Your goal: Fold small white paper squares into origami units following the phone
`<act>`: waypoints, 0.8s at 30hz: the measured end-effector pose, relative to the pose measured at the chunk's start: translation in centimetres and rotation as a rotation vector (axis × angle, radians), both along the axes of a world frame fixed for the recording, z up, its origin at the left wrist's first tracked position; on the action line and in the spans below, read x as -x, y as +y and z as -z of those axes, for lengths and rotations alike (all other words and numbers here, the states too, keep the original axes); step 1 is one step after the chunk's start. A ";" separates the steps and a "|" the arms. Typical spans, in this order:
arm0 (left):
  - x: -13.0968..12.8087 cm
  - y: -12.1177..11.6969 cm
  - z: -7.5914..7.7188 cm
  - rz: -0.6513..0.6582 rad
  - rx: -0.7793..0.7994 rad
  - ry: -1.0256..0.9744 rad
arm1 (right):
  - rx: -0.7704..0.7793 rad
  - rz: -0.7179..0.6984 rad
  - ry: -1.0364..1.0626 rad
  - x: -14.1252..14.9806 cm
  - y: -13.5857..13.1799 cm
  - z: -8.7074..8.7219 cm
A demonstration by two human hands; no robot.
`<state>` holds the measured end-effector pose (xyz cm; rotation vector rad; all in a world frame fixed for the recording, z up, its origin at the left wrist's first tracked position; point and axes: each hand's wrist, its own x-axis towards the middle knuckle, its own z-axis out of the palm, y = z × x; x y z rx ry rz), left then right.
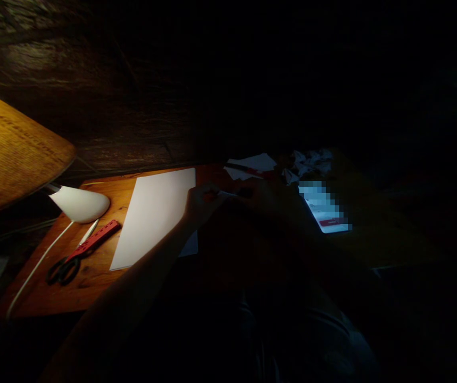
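Observation:
My left hand [201,203] is closed in a pinch above the right edge of a stack of white paper [154,218]. Between my two hands shows a thin pale strip [227,193], seen edge-on and likely paper. Its left end is in my left fingers. Deep in shadow, my right hand [259,196] meets the other end with fingers that look bent and closed. Behind the hands, a dark and red slim tool [248,170] lies across some loose paper pieces [266,161]; its kind is hard to make out.
At left stands a lamp with a white base [82,204], a yellow shade [16,151] and a white cord [39,268]. Scissors with black handles [68,270] lie by a red perforated strip [96,238]. Right are a lit phone [324,210] and crumpled paper [312,161]. A brick wall [124,122] rises behind.

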<state>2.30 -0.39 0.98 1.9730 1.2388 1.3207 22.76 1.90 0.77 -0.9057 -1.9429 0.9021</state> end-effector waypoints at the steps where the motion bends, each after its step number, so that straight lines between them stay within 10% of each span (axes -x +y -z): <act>1: 0.0 0.0 0.1 -0.006 0.064 -0.037 | 0.032 0.001 0.038 0.0 0.0 0.0; 24: -0.5 -0.1 0.1 0.094 0.361 -0.211 | 0.187 -0.018 0.194 0.5 0.2 0.4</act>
